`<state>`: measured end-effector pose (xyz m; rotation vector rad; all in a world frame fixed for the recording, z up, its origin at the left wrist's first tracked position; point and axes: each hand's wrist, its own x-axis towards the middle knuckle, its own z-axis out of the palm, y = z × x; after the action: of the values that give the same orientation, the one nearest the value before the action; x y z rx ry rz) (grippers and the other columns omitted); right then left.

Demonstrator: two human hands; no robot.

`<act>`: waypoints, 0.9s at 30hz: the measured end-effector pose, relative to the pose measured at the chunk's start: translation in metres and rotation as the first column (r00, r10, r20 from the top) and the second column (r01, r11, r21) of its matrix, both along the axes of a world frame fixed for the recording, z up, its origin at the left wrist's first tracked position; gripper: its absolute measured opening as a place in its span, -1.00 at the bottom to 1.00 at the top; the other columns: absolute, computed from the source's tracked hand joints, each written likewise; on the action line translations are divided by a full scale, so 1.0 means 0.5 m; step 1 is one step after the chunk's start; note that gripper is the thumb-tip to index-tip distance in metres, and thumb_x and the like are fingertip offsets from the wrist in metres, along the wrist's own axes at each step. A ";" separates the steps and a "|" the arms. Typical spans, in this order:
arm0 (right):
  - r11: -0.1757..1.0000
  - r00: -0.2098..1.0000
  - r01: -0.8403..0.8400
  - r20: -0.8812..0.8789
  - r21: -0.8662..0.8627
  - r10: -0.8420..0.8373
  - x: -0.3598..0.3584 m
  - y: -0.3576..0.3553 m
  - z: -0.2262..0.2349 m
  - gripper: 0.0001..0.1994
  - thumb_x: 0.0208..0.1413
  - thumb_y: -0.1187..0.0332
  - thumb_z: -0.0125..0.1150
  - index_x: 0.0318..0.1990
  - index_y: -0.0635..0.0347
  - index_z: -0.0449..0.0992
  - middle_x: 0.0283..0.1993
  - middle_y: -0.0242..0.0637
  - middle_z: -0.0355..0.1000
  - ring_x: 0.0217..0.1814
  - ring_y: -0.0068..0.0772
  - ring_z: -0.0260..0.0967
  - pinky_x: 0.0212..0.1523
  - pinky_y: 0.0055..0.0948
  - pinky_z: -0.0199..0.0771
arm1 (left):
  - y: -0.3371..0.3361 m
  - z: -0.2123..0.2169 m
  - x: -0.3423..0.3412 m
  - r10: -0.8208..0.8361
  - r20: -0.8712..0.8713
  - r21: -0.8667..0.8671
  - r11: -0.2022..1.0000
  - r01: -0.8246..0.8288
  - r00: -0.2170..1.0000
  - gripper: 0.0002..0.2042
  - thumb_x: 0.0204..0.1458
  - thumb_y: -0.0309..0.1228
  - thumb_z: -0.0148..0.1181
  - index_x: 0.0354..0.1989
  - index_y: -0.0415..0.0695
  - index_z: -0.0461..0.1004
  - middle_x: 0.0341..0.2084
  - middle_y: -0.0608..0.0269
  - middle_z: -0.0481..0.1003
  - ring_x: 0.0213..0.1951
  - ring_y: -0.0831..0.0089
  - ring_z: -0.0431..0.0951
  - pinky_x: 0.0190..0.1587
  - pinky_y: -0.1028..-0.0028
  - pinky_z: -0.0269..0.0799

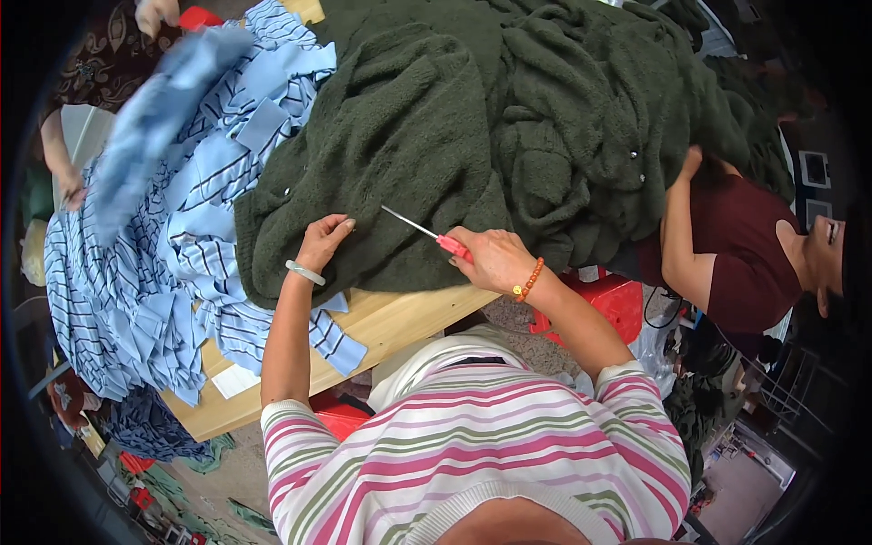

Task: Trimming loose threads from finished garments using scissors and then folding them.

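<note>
A big heap of dark green fleece garments (472, 127) covers most of the wooden surface (400, 318), thick and nubbly, folded over itself in deep rolls, with a few small pale snap buttons showing on the cloth. Its lower edge lies just short of the near rim of the surface, right in front of the person.

The left hand (322, 243) rests on that lower edge with its fingers curled down into the pile, pinching the fleece; a pale green bangle (305, 272) sits on the wrist. The right hand (493, 259) is closed around the pink handle of a thin metal-bladed tool (422, 232), whose shaft points up and left across the fleece toward the left hand, its tip lying on the cloth. An orange bead bracelet (529, 279) circles the right wrist.

To the left of the green heap, a spread of light blue striped cloth pieces (173, 236) overlaps in layers and hangs off the near-left edge of the surface, touching the fleece along its left side. A small white paper slip (234, 380) lies on the bare wood near the corner.

On the right, another person in a dark red top (736, 245) reaches an arm up under the green heap. At the upper left, a second person's hand (73, 193) is at the striped cloth. A red plastic stool (607, 304) stands below the surface edge.
</note>
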<state>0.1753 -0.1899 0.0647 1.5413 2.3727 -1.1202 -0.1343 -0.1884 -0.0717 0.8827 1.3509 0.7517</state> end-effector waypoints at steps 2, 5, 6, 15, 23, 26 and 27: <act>1.000 1.000 -0.015 0.011 -0.004 0.015 0.000 -0.009 -0.008 -0.69 0.06 0.21 0.15 -0.05 0.06 0.38 -0.41 -0.02 0.49 -0.30 0.10 0.46 -0.24 -0.03 0.43 | -0.013 0.012 -0.001 0.000 0.099 -0.067 0.998 0.006 0.995 -0.82 0.02 -0.46 0.25 -0.22 -0.28 0.52 -0.42 0.44 0.52 -0.36 0.71 0.43 -0.26 0.67 0.34; 0.998 0.998 -0.050 0.025 -0.024 0.051 -0.010 -0.017 -0.018 -0.69 0.07 0.21 0.15 -0.05 0.05 0.38 -0.41 -0.03 0.49 -0.30 0.09 0.46 -0.24 -0.03 0.43 | -0.022 0.012 0.001 -0.047 0.072 -0.014 0.999 0.048 0.996 -0.84 -0.02 -0.50 0.27 -0.27 -0.27 0.52 -0.46 0.46 0.51 -0.41 0.70 0.43 -0.31 0.65 0.35; 0.997 0.997 -0.065 0.029 -0.041 0.067 -0.016 -0.018 -0.020 -0.69 0.07 0.21 0.14 -0.04 0.04 0.38 -0.41 -0.04 0.49 -0.30 0.08 0.46 -0.24 -0.03 0.43 | -0.026 0.010 0.002 -0.078 -0.006 0.024 0.997 0.079 0.997 -0.85 -0.05 -0.51 0.27 -0.30 -0.27 0.52 -0.48 0.47 0.50 -0.43 0.70 0.42 -0.34 0.64 0.36; 0.987 0.987 -0.154 0.043 -0.038 0.156 -0.058 -0.028 -0.008 -0.76 0.07 0.27 0.10 -0.19 0.23 0.40 -0.41 0.01 0.49 -0.30 0.07 0.48 -0.26 -0.06 0.43 | -0.042 0.000 0.025 -0.003 -0.181 0.187 0.982 0.038 0.984 -0.94 -0.10 -0.56 0.27 -0.47 -0.27 0.52 -0.56 0.47 0.49 -0.47 0.75 0.38 -0.41 0.63 0.33; 0.992 0.991 -0.125 0.037 -0.021 0.126 -0.061 -0.023 0.001 -0.78 0.07 0.28 0.10 -0.22 0.24 0.41 -0.39 0.03 0.49 -0.26 0.08 0.47 -0.23 -0.06 0.43 | -0.036 0.029 0.047 0.030 -0.165 0.174 0.985 -0.001 0.986 -0.93 -0.08 -0.57 0.26 -0.43 -0.30 0.53 -0.55 0.48 0.49 -0.47 0.74 0.37 -0.41 0.61 0.34; 0.990 0.991 -0.131 0.032 -0.056 0.133 -0.067 -0.020 0.005 -0.78 0.07 0.28 0.09 -0.22 0.24 0.41 -0.38 0.02 0.49 -0.23 0.07 0.47 -0.21 -0.07 0.43 | -0.040 0.018 0.039 0.013 -0.199 0.160 0.987 0.019 0.980 -0.91 -0.07 -0.56 0.26 -0.40 -0.32 0.54 -0.54 0.47 0.50 -0.48 0.74 0.37 -0.41 0.61 0.34; 0.991 0.991 -0.126 0.034 -0.042 0.127 -0.069 -0.020 0.005 -0.78 0.07 0.28 0.09 -0.21 0.24 0.41 -0.37 0.02 0.49 -0.23 0.07 0.47 -0.20 -0.07 0.42 | -0.043 0.009 0.032 0.000 -0.207 0.157 0.987 0.034 0.978 -0.91 -0.07 -0.56 0.25 -0.39 -0.32 0.54 -0.53 0.47 0.51 -0.48 0.74 0.37 -0.41 0.61 0.34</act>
<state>0.1411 -0.1997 0.0672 1.3654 2.3716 -1.0957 -0.1184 -0.2097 -0.0671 1.1230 1.4779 0.7792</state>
